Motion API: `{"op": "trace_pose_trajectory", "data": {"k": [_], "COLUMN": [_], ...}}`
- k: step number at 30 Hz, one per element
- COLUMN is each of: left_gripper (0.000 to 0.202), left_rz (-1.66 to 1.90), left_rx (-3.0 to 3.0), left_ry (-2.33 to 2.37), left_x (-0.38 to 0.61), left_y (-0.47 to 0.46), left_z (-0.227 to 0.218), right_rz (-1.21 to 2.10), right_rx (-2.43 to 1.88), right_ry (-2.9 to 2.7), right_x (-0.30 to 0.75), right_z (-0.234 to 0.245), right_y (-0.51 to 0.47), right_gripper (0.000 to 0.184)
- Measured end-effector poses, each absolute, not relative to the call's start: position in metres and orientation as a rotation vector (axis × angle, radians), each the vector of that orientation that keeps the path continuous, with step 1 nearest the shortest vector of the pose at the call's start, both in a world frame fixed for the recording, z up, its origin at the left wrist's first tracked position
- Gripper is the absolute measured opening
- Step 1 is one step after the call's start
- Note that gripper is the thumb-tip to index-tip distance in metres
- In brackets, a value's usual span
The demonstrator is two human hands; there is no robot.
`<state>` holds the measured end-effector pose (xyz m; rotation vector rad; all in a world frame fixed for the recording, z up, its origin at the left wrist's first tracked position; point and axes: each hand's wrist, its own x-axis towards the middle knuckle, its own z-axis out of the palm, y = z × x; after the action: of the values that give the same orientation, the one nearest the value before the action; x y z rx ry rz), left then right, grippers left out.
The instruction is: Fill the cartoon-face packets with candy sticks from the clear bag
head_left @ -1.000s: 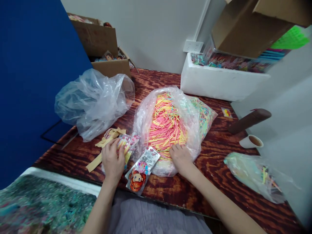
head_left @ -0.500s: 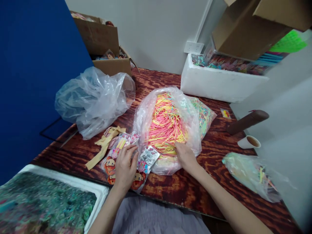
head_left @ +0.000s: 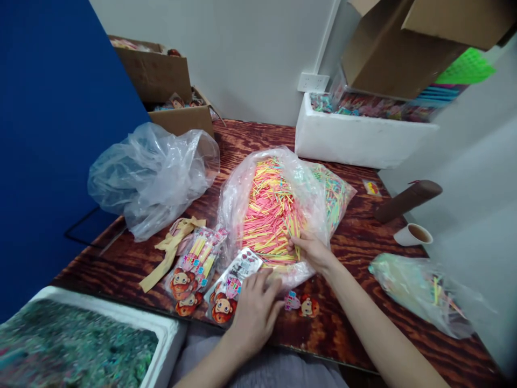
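1. The yellow sticks (head_left: 298,243) are over the near right part of the open bag (head_left: 234,207), pinched by the fingers of your right hand (head_left: 315,250); their long axis points roughly away from you.
2. On the worktop (head_left: 238,143), just your side of the open bag, lies the flat printed packet (head_left: 309,306), its long axis left to right, crosswise to the sticks.
3. Your left hand (head_left: 254,311) is nearer that packet, by its left end, fingers bent and slightly parted; whether they grip anything cannot be told.
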<state>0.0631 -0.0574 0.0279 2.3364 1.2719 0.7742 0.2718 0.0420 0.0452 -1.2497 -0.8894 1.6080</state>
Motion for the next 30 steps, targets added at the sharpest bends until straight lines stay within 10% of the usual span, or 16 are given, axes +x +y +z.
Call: {"op": "trace_pose_trajectory", "data": {"k": [14, 30], "left_gripper": [0.065, 0.020], "left_rz": [1.122, 0.696], "left_rx": [2.065, 2.341], "left_ry": [1.174, 0.891], "left_x": [0.083, 0.096], "left_y": [-0.033, -0.074], "left_z": [0.063, 0.031], "right_rz": [1.457, 1.097], "right_rx": [-1.157, -1.417], "right_ry": [-1.079, -1.049], "right_x": [0.231, 0.290], "right_z": [0.042, 0.006], "right_y": [-0.043, -0.084], "right_gripper": [0.020, 0.023]}}
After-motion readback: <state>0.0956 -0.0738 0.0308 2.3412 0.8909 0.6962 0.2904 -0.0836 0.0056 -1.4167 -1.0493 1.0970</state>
